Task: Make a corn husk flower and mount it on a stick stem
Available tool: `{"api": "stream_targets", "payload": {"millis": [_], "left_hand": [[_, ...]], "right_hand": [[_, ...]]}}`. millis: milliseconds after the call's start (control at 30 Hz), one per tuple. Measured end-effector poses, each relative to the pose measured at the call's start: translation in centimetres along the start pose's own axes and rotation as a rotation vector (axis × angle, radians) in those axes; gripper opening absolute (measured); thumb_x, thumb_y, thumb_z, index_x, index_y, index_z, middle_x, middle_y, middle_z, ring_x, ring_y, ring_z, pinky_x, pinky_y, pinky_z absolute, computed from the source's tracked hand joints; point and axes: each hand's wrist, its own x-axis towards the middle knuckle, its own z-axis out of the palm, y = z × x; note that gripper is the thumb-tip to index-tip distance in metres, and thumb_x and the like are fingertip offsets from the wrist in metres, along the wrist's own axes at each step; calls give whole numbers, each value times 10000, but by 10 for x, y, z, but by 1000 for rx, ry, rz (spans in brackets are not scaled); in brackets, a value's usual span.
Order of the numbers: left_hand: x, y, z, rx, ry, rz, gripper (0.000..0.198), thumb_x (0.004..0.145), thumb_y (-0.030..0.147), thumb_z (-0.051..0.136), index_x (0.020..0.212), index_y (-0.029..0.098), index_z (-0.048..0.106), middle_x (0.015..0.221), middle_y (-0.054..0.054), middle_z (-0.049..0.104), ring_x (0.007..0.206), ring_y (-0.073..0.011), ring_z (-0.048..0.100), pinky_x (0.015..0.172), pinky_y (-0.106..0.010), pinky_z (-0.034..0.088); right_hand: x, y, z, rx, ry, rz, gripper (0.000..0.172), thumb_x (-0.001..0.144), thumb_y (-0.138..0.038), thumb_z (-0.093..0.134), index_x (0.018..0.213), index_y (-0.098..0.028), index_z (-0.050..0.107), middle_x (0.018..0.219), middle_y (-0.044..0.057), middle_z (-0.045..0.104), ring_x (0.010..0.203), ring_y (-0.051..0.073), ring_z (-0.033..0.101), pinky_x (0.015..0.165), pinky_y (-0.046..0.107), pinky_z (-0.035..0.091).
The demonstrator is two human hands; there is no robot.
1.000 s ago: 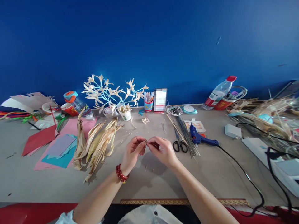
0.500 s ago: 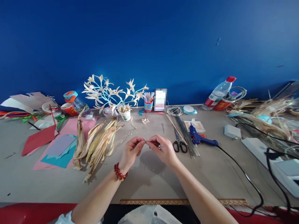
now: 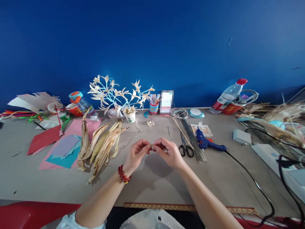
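I see one small piece [image 3: 152, 146], dull yellowish brown with paler bits and a thin tip poking up. It is pinched between the fingertips of the left grip [image 3: 137, 154] and the right grip [image 3: 169, 154], raised off the surface [image 3: 157, 194], left of the scissors [image 3: 186, 150] and apart from them. I can't make out its exact shape.

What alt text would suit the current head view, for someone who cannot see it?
A person's left grip and right grip pinch a tiny piece, too small to identify, above a grey table. Dried husks lie to the left, scissors and a glue gun to the right. Cream flowers in a cup stand behind, before a blue wall.
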Motion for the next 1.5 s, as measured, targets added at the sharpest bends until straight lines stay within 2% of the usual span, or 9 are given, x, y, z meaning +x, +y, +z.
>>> {"api": "stream_targets", "payload": {"millis": [133, 300, 733, 833, 1000, 1067, 1167, 1333, 1500], "left_hand": [[0, -4, -1, 14, 37, 49, 209, 881, 369, 661, 859, 162, 637, 771, -18, 628, 713, -126, 573, 691, -246, 468], [2, -7, -2, -103, 86, 18, 234, 882, 388, 650, 832, 162, 614, 783, -13, 617, 643, -116, 582, 652, -267, 503], [-7, 0, 7, 188, -66, 133, 207, 944, 343, 551, 839, 169, 592, 872, -33, 604, 663, -116, 599, 648, -248, 504], [-8, 1, 7, 248, -83, 176, 202, 953, 330, 533, 846, 170, 596, 875, -35, 595, 646, -111, 588, 636, -244, 494], [-8, 3, 5, 377, -62, 247, 186, 965, 313, 517, 873, 183, 614, 837, -38, 605, 698, -136, 579, 676, -253, 479], [-8, 3, 4, 391, -25, 234, 181, 963, 313, 523, 877, 185, 616, 818, -36, 608, 709, -143, 578, 688, -256, 474], [-8, 3, 4, 374, 3, 211, 189, 962, 328, 525, 868, 184, 604, 782, -24, 587, 692, -141, 574, 673, -250, 465], [-8, 3, 5, 348, -20, 187, 185, 962, 338, 519, 872, 190, 584, 749, -2, 567, 607, -116, 522, 604, -224, 426], [-8, 3, 4, 412, 28, 204, 188, 966, 337, 511, 879, 191, 590, 773, -13, 573, 671, -131, 502, 643, -232, 412]], "right_hand": [[0, 0, 2, 69, 35, 52, 113, 886, -285, 624, 866, -186, 674, 729, 28, 677, 635, 132, 574, 555, 223, 438], [3, -1, 1, 598, 181, 265, 238, 769, -376, 773, 827, -191, 633, 747, 23, 680, 588, 125, 583, 571, 253, 502], [5, 2, 8, 1019, 259, 408, 268, 705, -261, 818, 922, -236, 664, 818, -25, 604, 644, 83, 539, 570, 184, 472], [5, 3, 7, 916, 202, 374, 289, 741, -254, 733, 998, -247, 602, 809, -32, 596, 559, 85, 492, 514, 207, 443], [1, 6, 8, 154, 198, 140, 215, 742, -163, 646, 941, -218, 586, 778, -6, 614, 659, 136, 561, 631, 257, 486], [-1, 6, 10, 23, 176, 73, 250, 765, -135, 624, 997, -221, 591, 812, 4, 638, 702, 142, 588, 685, 268, 497], [-1, 7, 11, 133, 186, 67, 272, 801, -167, 635, 1057, -224, 563, 859, 22, 667, 715, 145, 619, 677, 270, 516], [2, 8, 13, 456, 190, 169, 231, 775, -307, 750, 892, -209, 577, 772, 7, 654, 634, 130, 606, 601, 252, 509], [1, 3, 9, 403, 140, 185, 185, 817, -353, 726, 887, -186, 696, 756, 21, 661, 675, 147, 611, 619, 265, 498]]}}
